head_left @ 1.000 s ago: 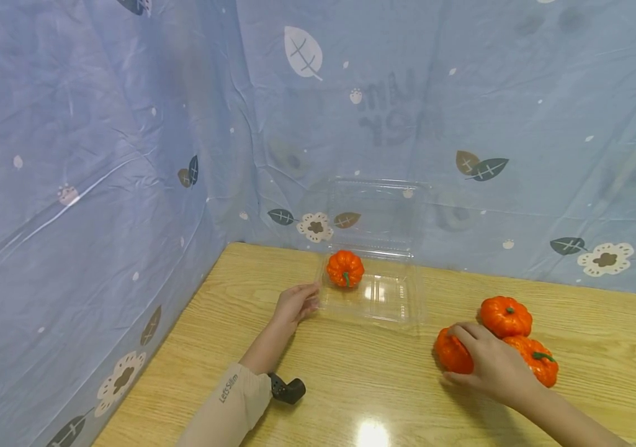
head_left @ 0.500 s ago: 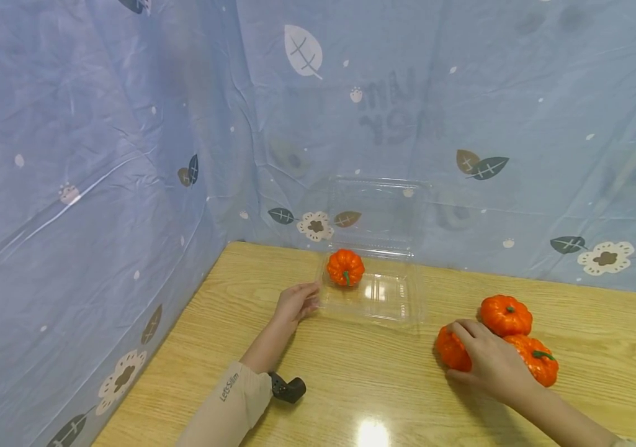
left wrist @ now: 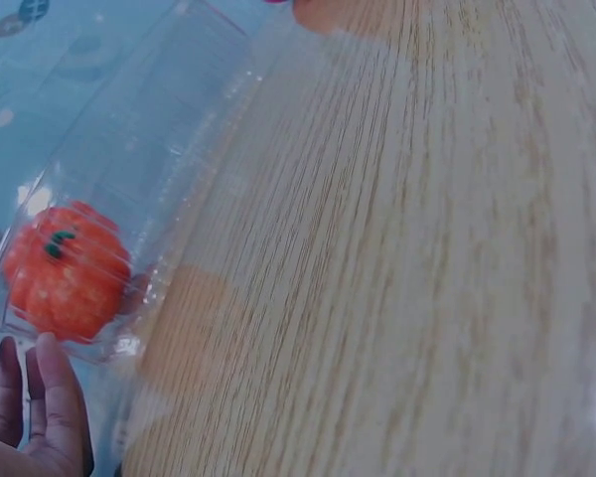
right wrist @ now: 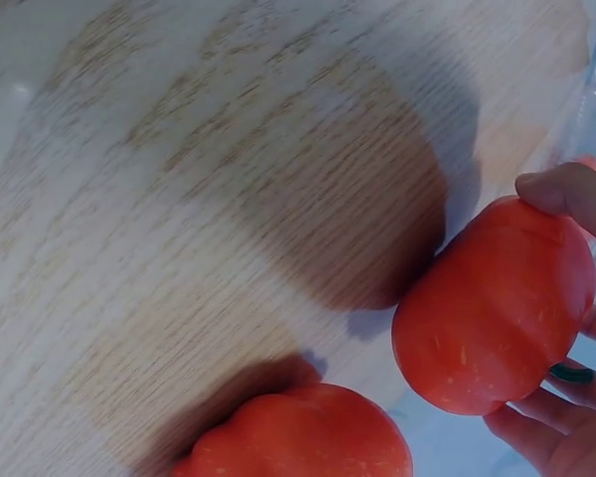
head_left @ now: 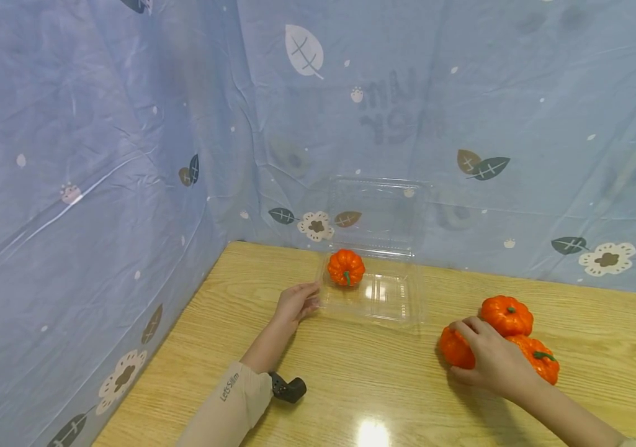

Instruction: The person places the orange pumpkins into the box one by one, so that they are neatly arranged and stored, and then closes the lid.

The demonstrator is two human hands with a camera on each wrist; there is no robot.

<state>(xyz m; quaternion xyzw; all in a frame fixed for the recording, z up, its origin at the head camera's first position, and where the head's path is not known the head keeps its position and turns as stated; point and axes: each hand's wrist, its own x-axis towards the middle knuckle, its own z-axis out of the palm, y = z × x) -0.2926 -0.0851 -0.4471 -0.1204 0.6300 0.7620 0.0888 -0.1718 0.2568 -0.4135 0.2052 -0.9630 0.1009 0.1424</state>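
Note:
In the head view my right hand [head_left: 499,363] grips a small orange toy pumpkin [head_left: 454,349], thumb on one side and fingers over the other. The right wrist view shows this pumpkin [right wrist: 492,308] between thumb and fingers, its green stem toward the palm. My left hand [head_left: 295,303] is at the left edge of a clear plastic clamshell container [head_left: 387,298], its fairly straight fingertips [left wrist: 55,363] right at the rim. The container's lid [head_left: 376,211] stands raised at the back. One orange pumpkin [head_left: 346,268] sits in the container's back left part.
Beyond my right hand lie two more orange pumpkins, one at the back [head_left: 506,316] and one partly behind the hand [head_left: 542,360]. A black device [head_left: 288,388] is at my left cuff. Blue patterned cloth [head_left: 440,124] borders the wooden table [head_left: 351,366].
My right hand and the pumpkin it grips have shifted slightly to the right. The left hand, the container and the other pumpkins have stayed in place.

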